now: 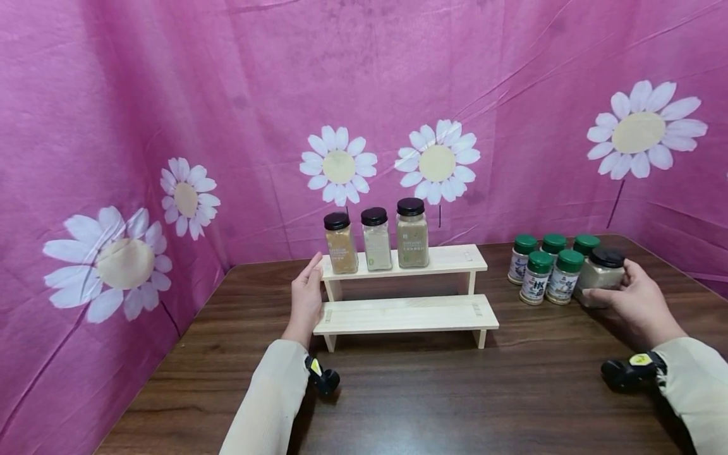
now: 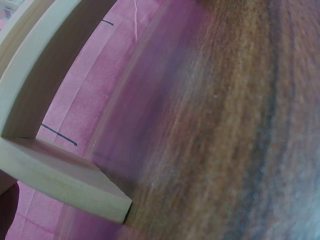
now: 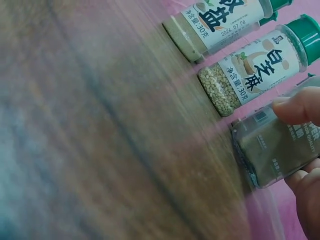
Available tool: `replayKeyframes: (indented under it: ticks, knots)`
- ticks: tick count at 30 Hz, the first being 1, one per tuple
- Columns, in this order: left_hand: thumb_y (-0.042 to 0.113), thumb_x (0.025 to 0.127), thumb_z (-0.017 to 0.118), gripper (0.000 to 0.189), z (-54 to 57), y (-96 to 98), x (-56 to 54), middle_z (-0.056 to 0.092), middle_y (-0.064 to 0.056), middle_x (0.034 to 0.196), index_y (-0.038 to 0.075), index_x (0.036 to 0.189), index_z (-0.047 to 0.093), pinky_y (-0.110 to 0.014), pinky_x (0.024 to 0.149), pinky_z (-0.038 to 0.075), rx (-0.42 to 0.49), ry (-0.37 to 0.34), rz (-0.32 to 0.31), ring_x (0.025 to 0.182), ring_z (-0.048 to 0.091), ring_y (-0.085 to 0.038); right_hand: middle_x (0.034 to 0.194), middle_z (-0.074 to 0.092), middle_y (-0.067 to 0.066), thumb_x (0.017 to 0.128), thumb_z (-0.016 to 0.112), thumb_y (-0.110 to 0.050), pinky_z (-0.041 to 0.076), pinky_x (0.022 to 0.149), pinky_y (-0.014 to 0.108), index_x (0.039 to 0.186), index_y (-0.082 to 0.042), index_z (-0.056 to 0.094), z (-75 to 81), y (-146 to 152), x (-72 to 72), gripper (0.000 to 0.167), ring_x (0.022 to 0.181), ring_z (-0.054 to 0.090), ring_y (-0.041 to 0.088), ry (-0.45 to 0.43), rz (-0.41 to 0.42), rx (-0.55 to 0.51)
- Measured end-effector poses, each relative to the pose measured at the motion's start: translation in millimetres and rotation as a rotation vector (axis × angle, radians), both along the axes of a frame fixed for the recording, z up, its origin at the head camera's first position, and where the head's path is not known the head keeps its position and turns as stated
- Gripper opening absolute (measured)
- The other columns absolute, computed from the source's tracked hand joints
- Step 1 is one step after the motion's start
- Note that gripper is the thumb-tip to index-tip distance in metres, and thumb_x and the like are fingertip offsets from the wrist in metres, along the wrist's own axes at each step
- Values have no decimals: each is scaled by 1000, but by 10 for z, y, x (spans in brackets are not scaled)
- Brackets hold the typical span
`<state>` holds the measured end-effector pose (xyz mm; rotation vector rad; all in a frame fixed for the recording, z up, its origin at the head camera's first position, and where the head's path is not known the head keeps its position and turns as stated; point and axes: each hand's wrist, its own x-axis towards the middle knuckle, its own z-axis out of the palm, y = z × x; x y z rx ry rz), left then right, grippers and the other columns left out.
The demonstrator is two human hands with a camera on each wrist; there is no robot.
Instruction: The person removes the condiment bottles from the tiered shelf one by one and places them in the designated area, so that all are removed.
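Observation:
A two-tier light wooden rack (image 1: 398,314) stands on the table. My left hand (image 1: 307,300) rests against its left end, fingers extended up along the side of the upper tier. Three black-lidded glass spice jars stand on that tier: an orange-brown one (image 1: 341,248), a pale one (image 1: 376,243) and a taller greenish-brown one (image 1: 412,237). Over on the right, my right hand (image 1: 643,300) grips another black-lidded spice jar (image 1: 597,278) between thumb and fingers. In the right wrist view this square jar (image 3: 272,145) holds brownish powder, its base close to the tabletop.
Several green-capped seasoning bottles (image 1: 534,284) cluster just left of the gripped jar; one, with white sesame seeds (image 3: 220,90), stands right beside it. The dark wooden table (image 1: 409,398) backs onto a pink flowered cloth (image 1: 256,126). Each wrist wears a black camera.

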<state>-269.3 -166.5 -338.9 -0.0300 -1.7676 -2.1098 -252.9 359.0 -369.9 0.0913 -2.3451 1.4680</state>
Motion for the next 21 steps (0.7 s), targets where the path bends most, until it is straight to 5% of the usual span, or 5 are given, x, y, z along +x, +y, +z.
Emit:
replayKeyframes:
  ticks: [8, 11, 13, 15, 21]
  knots:
    - [9, 97, 40, 38, 25, -1, 2, 41, -8, 143, 6, 134, 49, -33, 111, 29, -16, -11, 10, 134, 33, -19, 88, 44, -29, 77, 74, -10, 38, 62, 3, 131, -15, 36, 141, 23, 24, 66, 79, 40, -20, -40, -15, 152]
    - [9, 97, 40, 38, 28, -3, -4, 41, -8, 143, 6, 134, 49, -35, 110, 30, -15, -10, 16, 133, 34, -20, 125, 52, 5, 83, 68, -15, 38, 84, 2, 146, 0, 12, 222, 31, 35, 86, 116, 50, 7, -89, -2, 169]
    - [9, 97, 40, 38, 29, -2, -7, 41, -9, 143, 6, 134, 49, -37, 110, 30, -10, -9, 13, 133, 34, -20, 144, 26, 31, 87, 65, -20, 30, 102, 10, 147, 1, 2, 279, 25, 45, 90, 134, 30, 35, -127, -12, 176]
    - [9, 97, 39, 38, 26, -1, -9, 40, -9, 144, 6, 134, 49, -38, 110, 30, 1, -7, 7, 132, 35, -21, 147, 2, 36, 88, 62, -26, 22, 103, 6, 147, -2, -4, 334, 14, 56, 92, 132, 6, 51, -157, -25, 172]
    - [8, 97, 40, 38, 4, 1, -11, 41, -9, 143, 4, 134, 48, -36, 110, 30, 7, -1, 0, 133, 34, -20, 155, 11, 15, 88, 62, -27, 20, 95, -3, 150, -20, 0, 511, -97, 87, 88, 140, 7, 26, -101, -83, 63]
